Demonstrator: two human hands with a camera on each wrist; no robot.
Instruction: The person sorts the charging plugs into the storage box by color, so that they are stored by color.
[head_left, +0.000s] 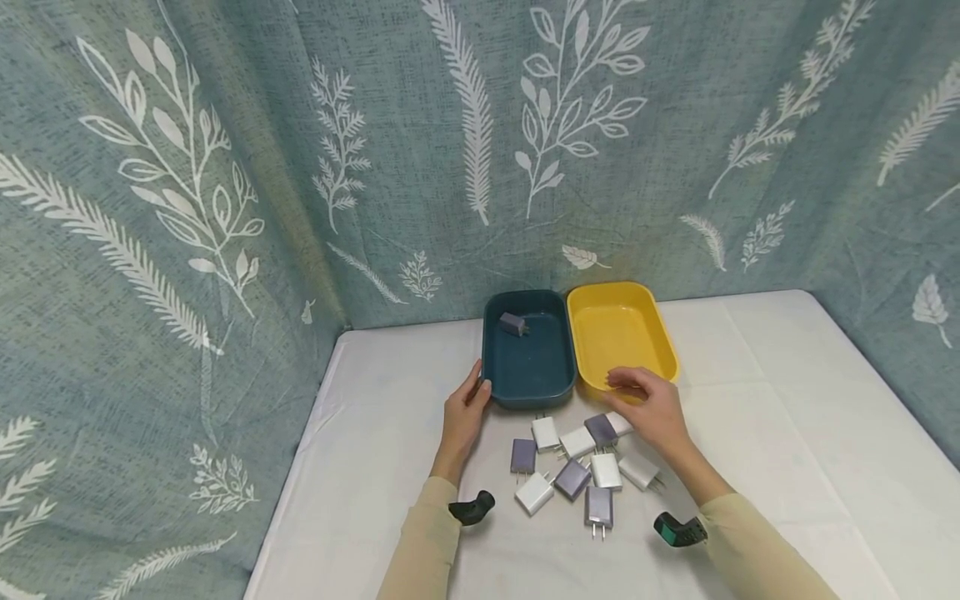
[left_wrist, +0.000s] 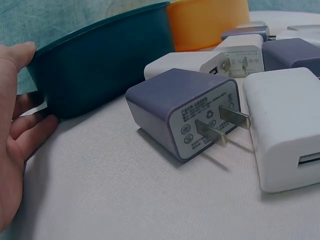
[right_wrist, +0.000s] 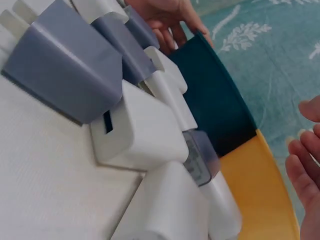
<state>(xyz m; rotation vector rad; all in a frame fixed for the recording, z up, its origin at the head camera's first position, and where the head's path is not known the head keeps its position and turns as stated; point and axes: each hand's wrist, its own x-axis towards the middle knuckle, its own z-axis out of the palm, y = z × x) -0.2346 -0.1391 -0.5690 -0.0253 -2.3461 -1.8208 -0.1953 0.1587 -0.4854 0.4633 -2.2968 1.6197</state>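
My left hand (head_left: 462,414) rests against the left side of a dark teal tray (head_left: 528,392), its thumb near the rim and fingers along the outer wall. One purple-grey charger plug (head_left: 512,324) lies inside that tray. Above the near edge of a yellow tray (head_left: 660,325) hovers my right hand (head_left: 651,408), fingers loosely bent. A gap shows between its thumb and fingers (right_wrist: 302,165), with nothing held there. On the cloth before the trays lie several white chargers (head_left: 535,492) and purple-grey chargers (head_left: 598,506), many with metal prongs showing.
The two trays stand side by side at the back of a white-covered table (head_left: 772,433). A blue-green leaf-patterned curtain (head_left: 420,150) hangs behind and to the sides. A dark wrist device (head_left: 472,507) is on the left wrist, another (head_left: 679,530) on the right.
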